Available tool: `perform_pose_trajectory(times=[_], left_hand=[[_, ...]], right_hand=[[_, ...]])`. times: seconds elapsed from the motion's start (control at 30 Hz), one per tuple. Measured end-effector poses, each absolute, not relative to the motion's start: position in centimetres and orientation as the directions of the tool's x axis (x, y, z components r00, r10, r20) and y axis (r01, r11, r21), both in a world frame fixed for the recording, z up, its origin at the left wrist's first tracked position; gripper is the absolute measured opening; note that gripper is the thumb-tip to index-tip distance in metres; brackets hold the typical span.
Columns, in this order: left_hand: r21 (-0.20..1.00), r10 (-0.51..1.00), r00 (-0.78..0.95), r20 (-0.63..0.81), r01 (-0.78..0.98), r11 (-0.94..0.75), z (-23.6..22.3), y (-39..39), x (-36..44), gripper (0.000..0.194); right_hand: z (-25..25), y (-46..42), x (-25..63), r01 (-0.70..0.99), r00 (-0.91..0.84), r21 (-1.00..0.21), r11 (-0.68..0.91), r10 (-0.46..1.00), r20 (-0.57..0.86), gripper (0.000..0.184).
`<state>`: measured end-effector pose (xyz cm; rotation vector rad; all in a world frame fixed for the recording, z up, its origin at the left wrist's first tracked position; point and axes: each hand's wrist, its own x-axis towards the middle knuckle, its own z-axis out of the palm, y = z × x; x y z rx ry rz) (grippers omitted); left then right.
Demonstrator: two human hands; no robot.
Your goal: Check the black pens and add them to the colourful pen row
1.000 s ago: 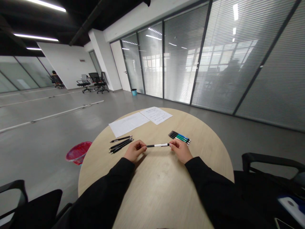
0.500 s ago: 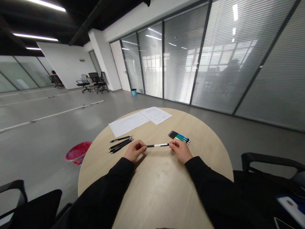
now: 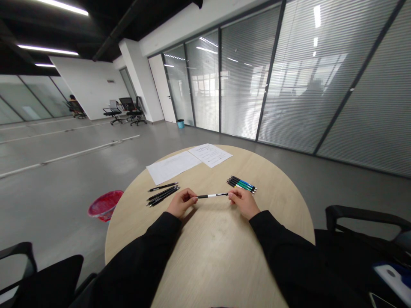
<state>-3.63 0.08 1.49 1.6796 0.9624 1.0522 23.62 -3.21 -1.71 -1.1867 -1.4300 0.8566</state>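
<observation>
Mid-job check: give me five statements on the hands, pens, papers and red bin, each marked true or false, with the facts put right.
1. The left hand and the right hand hold one white-and-black pen between them. True.
2. The black pens lie by the right hand. False: the black pens lie by the left hand; the coloured pens lie by the right.
3. Two sheets of paper lie toward the far side of the table. True.
4. The red bin is on the table. False: the red bin is off the table, to its left.
5. The white-and-black pen is upright. False: it is roughly level.
</observation>
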Motion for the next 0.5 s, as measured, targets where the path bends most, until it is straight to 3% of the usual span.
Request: perform_pose_trajectory(times=[0.5], left_hand=[[0.944,0.913,0.338,0.227,0.152,-0.291,1.64,-0.12,-3.55,0.025]], right_hand=[[-1.65,-3.3,23.71,0.235,0.035,-0.936,0.262,0.96,0.278,0.026]])
